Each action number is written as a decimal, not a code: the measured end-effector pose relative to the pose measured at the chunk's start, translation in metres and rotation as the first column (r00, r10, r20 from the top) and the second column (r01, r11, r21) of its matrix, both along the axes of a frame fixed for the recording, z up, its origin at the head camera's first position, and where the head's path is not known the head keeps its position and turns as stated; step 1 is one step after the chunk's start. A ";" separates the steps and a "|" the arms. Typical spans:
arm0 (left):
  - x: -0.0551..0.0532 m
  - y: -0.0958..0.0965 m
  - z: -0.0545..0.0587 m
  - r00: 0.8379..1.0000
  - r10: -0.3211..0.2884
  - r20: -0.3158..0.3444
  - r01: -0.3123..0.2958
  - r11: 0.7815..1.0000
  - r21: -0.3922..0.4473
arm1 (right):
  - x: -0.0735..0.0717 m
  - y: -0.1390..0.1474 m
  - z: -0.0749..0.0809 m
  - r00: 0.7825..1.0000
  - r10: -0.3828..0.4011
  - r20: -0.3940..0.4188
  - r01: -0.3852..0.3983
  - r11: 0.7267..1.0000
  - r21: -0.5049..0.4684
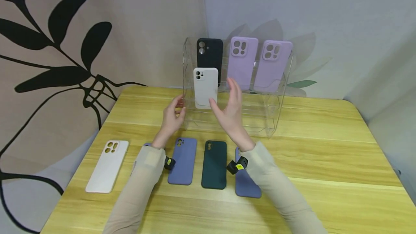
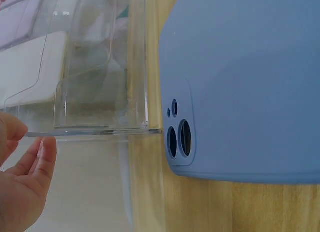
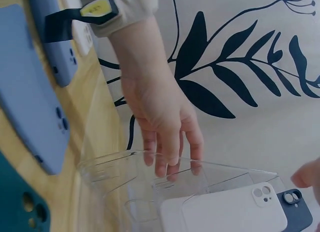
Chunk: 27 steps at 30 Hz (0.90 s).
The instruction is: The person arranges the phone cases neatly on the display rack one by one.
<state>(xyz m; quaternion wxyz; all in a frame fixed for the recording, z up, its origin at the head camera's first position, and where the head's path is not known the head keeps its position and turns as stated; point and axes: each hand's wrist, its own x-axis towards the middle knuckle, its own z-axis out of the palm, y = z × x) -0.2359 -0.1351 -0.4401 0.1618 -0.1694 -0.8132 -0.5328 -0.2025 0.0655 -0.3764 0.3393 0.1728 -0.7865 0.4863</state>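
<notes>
A clear tiered display stand stands on the table. My left hand holds its left side panel, with thumb and fingers on either side of the edge in the left wrist view. On the stand's lower tier leans a white phone case. My right hand is raised before the stand, its fingers spread and the thumb close to the white case's lower right; whether they touch I cannot tell. Behind the white case is a black phone case. Two lilac phone cases, a left one and a right one, lean on the upper tier.
In front of the stand lie a white case, a blue case, a dark green case and another blue case, partly under my right wrist. One more blue case is mostly hidden by my left sleeve. A wall stands behind.
</notes>
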 end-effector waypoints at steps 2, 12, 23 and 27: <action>0.000 0.000 0.000 1.000 0.004 0.004 -0.004 1.000 -0.003 | 0.004 0.004 -0.003 1.000 0.004 0.007 -0.004 1.000 0.013; 0.001 0.000 0.001 1.000 0.007 -0.028 -0.007 1.000 -0.008 | 0.027 0.027 -0.021 0.996 -0.006 0.088 0.002 0.999 0.044; -0.002 0.000 -0.002 1.000 0.003 -0.016 -0.003 1.000 0.001 | 0.054 0.049 -0.046 0.992 0.014 0.129 -0.023 0.998 0.066; -0.002 0.000 -0.003 1.000 0.005 -0.002 -0.005 1.000 -0.003 | 0.066 0.056 -0.058 0.979 0.015 0.203 -0.030 0.997 0.074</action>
